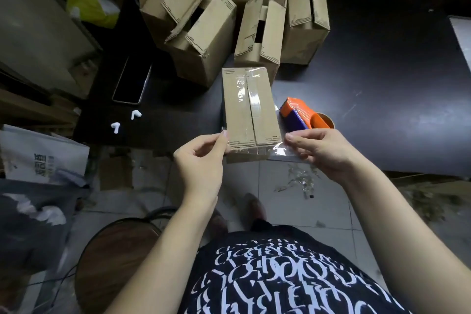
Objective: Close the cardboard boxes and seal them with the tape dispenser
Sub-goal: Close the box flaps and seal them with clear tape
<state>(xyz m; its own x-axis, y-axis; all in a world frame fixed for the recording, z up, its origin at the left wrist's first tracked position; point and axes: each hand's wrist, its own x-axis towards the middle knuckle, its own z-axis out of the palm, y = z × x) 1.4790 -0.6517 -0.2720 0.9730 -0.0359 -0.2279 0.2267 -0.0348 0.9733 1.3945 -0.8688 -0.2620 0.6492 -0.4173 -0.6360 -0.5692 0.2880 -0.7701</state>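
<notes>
A closed cardboard box (251,112) lies at the near edge of the dark table (382,84), with clear tape along its centre seam. A strip of clear tape (279,151) stretches across the box's near end. My left hand (201,158) pinches the strip's left end at the box's near left corner. My right hand (321,150) pinches its right end at the near right corner. The orange and blue tape dispenser (303,116) lies on the table just right of the box, behind my right hand.
Several open cardboard boxes (204,33) stand behind the sealed one. A phone (132,81) and two white earbuds (126,120) lie at the left. A round stool (114,257) stands on the tiled floor below, with tape scraps (300,181) nearby.
</notes>
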